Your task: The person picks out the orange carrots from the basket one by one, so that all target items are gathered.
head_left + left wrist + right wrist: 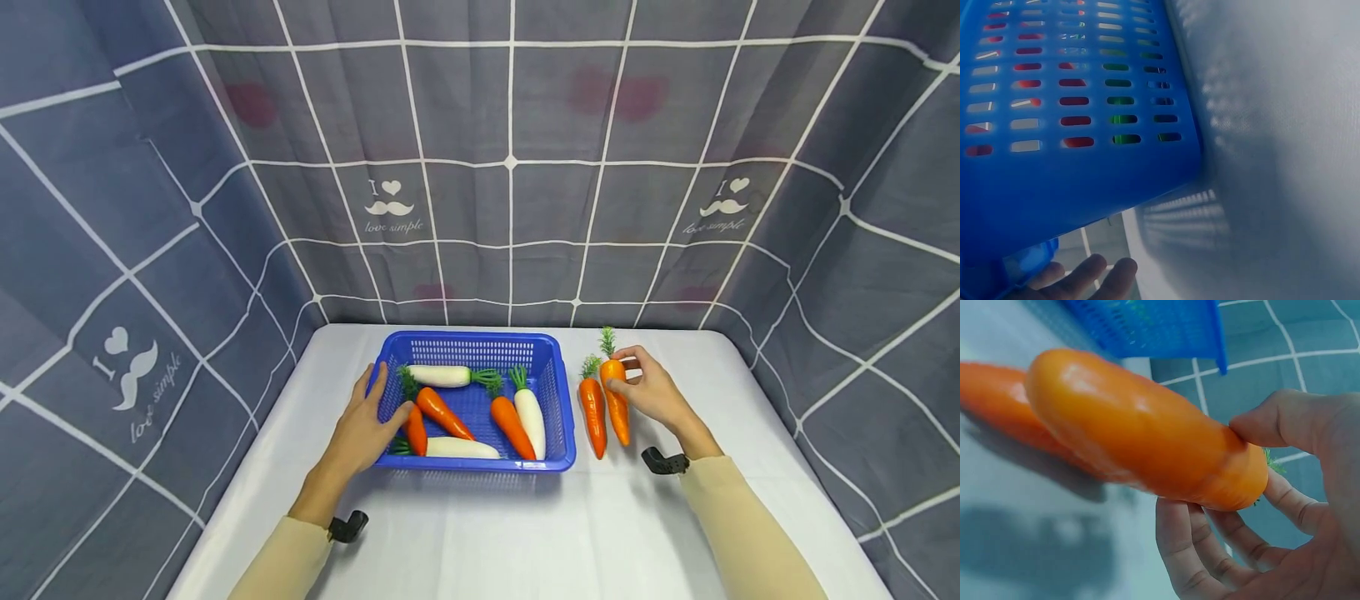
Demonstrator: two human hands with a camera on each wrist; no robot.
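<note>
Your right hand (651,390) pinches a carrot (617,408), room toward the right edge of the table (480,542); your left hand (360,432), relaxed, rests on the left rim of the basket (468,336).

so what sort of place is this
Probably a small staged booth rather than a working kitchen: grid-print cloth hangs round three sides of a white table, and the glossy carrots and radishes in the basket look artificial.

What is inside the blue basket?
Three orange carrots and three white radishes are visible inside the basket. The left hand covers part of its left rim; whatever lies beneath the vegetables is hidden.
</note>
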